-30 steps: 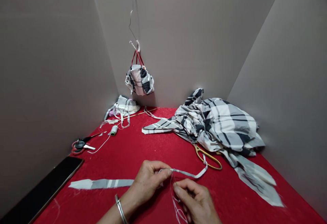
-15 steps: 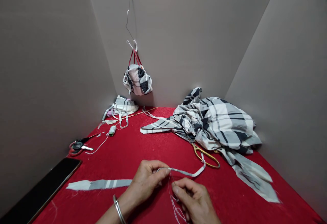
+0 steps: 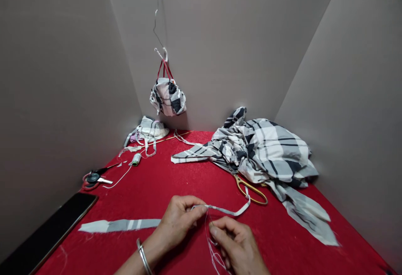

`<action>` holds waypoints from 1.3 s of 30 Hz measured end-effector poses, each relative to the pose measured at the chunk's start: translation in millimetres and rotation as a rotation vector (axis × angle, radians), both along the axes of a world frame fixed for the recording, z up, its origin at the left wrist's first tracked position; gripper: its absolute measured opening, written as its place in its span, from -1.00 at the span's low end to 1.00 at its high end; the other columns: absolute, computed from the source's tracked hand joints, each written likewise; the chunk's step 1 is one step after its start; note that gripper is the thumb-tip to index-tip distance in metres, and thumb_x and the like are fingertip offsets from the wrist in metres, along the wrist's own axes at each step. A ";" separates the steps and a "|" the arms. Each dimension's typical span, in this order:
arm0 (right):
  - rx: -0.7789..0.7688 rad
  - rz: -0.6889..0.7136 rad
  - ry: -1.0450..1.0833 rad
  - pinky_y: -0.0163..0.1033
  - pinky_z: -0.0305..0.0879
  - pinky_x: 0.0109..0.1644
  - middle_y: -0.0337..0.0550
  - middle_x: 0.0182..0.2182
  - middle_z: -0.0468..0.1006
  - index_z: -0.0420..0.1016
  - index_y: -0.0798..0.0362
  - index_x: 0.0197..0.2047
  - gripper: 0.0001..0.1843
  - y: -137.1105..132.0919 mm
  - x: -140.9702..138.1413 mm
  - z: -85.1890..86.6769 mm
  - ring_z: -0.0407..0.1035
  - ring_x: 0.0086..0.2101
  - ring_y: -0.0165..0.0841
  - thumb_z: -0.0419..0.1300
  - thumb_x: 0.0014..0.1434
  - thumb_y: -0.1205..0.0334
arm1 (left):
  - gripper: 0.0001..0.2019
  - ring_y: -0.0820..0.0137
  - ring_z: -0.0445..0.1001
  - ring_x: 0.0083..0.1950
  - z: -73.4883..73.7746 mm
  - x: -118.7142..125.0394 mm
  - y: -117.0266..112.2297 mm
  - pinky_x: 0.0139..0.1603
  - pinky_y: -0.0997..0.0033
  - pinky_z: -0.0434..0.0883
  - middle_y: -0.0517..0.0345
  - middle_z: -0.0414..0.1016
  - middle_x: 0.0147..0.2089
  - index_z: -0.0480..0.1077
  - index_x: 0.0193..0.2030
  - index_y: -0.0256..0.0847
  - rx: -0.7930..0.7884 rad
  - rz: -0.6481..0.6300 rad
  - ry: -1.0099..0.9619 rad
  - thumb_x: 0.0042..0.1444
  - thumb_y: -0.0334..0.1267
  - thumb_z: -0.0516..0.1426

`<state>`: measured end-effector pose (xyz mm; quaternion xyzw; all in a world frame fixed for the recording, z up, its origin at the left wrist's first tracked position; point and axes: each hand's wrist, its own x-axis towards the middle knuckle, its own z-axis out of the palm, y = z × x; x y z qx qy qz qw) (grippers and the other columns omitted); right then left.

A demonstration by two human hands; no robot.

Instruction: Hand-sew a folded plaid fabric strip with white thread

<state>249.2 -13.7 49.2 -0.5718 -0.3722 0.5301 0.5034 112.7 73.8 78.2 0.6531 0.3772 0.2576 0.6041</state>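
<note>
**Head view: worn camera, facing forward and down**

One head-worn camera sits above the grip and on the person's side of it, tilted down over the left hand (image 3: 177,220) and right hand (image 3: 236,241). Both hands are close to the lens, at the bottom edge of the frame. Ahead of the grip, the red-covered table (image 3: 188,174) recedes, and the grey partition wall (image 3: 220,57) stands farther off, filling the upper frame.

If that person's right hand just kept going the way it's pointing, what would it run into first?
Probably the person's left hand, pinching a narrow fabric strip just ahead of the right hand. Thin white thread hangs between them and may come first; depth is hard to judge here.
</note>
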 end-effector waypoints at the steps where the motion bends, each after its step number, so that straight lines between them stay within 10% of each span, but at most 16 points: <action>1: 0.001 -0.005 0.002 -0.47 -0.08 -0.74 -0.38 -0.73 0.17 0.41 0.15 -0.49 -0.44 -0.1 -0.3 0.1 0.00 -0.75 -0.58 0.21 -0.12 -0.27 | -0.77 0.57 0.11 -0.57 0.2 0.2 -0.4 -0.56 0.57 0.08 0.29 0.23 -0.62 0.48 -0.40 -0.36 0.004 0.001 -0.001 0.03 -0.20 0.11; 32: 0.007 -0.005 0.010 -0.46 -0.08 -0.71 -0.37 -0.71 0.19 0.38 0.14 -0.48 -0.53 -2.6 -0.3 -1.5 -0.01 -0.73 -0.58 0.20 -0.06 -0.17 | -0.76 0.56 0.14 -0.57 3.8 1.1 -3.7 -0.55 0.58 0.10 0.29 0.24 -0.61 0.46 -0.40 -0.35 0.024 -0.007 0.044 0.03 -0.17 0.11; 39: 0.126 -0.072 -0.035 -0.43 -0.01 -0.62 -0.39 -0.64 0.21 0.41 0.14 -0.10 -0.54 -3.6 2.5 -3.7 0.06 -0.66 -0.52 0.21 0.00 0.01 | -0.78 0.48 0.32 -0.45 6.3 -2.0 -5.0 -0.41 0.56 0.21 0.16 0.46 -0.47 0.50 -0.35 -0.27 0.413 -0.063 0.162 0.11 -0.28 0.03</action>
